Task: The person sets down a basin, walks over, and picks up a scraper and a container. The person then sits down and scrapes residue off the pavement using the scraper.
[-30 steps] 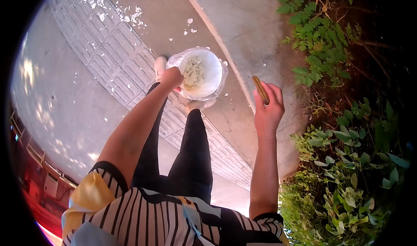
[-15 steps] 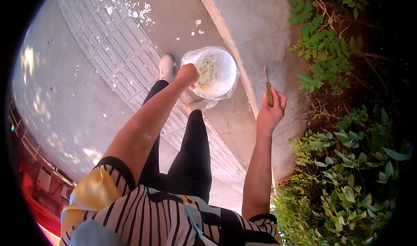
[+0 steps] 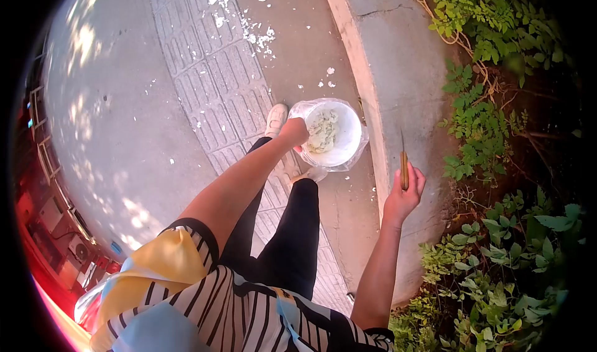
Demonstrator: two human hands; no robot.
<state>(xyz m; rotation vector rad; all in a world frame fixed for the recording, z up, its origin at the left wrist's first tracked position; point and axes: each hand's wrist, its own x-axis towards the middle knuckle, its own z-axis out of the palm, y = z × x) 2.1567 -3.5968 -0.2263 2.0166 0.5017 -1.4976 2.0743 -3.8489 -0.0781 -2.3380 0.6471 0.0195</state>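
Note:
My left hand (image 3: 295, 132) is closed on the near-left rim of a white bucket (image 3: 352, 134), its fingers partly hidden. Clear plastic (image 3: 364, 142) wraps loosely round the bucket's outside. Pale, lumpy scraps (image 3: 323, 132) lie inside it. Off to the right, above a concrete ledge, my right hand (image 3: 404, 196) grips a wooden-handled tool (image 3: 404, 170). Its thin metal blade points away from me and appears edge-on, so I cannot tell its shape. The tool is apart from the bucket.
A raised concrete ledge (image 3: 404, 72) runs along the right, with leafy plants (image 3: 472, 122) beyond it. White flakes (image 3: 258, 38) are scattered over the pavement and the ribbed paving strip (image 3: 208, 72). My shoes (image 3: 277, 119) stand close to the bucket.
The whole view has shifted, so the bucket and both hands appear farther right and lower. The tool's blade now looks thinner. Both hands keep their holds.

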